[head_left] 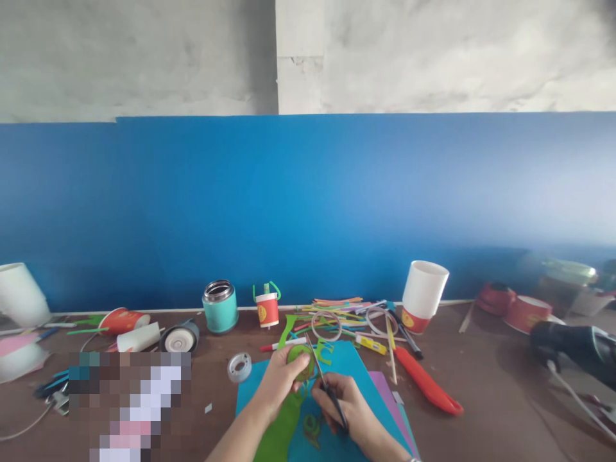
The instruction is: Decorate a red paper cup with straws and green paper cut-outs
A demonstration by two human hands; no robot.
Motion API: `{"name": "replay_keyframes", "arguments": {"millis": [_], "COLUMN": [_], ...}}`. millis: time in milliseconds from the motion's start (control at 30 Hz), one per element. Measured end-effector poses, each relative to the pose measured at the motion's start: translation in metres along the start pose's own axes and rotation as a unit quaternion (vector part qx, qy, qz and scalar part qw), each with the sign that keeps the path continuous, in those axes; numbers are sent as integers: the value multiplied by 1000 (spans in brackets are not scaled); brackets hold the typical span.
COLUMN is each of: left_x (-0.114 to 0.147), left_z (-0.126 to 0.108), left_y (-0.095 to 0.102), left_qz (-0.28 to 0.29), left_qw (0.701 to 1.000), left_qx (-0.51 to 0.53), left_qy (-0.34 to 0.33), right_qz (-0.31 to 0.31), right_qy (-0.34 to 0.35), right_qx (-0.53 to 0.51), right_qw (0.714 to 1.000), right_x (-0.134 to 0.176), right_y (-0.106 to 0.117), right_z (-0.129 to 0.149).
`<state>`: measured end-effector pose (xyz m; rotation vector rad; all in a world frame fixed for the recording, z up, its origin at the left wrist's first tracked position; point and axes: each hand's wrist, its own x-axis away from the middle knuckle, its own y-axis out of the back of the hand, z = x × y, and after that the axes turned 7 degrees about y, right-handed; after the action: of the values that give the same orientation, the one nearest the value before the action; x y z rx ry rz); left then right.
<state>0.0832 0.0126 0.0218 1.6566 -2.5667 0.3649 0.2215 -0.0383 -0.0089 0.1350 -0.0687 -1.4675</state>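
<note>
My left hand pinches a green paper cutout with dark drawn lines, thumb on top. In my right hand is a pair of scissors with dark handles, its blades pointing up and away beside the cutout. Whether the blades touch the paper I cannot tell. Under both hands lie blue paper sheets. A larger green sheet hangs below my left hand, and another drawn green piece rests on the blue paper.
Beyond the hands lie a tape roll, a glue stick and several coloured strips. A teal jar, small red cup and stacked white cups stand near the blue partition. A red-orange object lies right.
</note>
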Motion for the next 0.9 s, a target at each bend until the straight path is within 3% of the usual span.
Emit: {"name": "replay_keyframes", "arguments": {"millis": [333,700,900], "left_x": [-3,-2,-2], "left_z": [2,-3,-4], "left_y": [10,17,14], "left_qz": [47,57,8], "left_qw": [998,994,997], "left_qx": [-39,-85,-51], "left_qy": [-5,28,51], "right_qz": [14,29,25], "right_qy": [1,2,-8], "right_qx": [6,21,21], "right_qw": [1000,999,999], "right_x": [-3,-1,-2], "right_y": [0,2,2], "right_z": [-2,-4,-2]}}
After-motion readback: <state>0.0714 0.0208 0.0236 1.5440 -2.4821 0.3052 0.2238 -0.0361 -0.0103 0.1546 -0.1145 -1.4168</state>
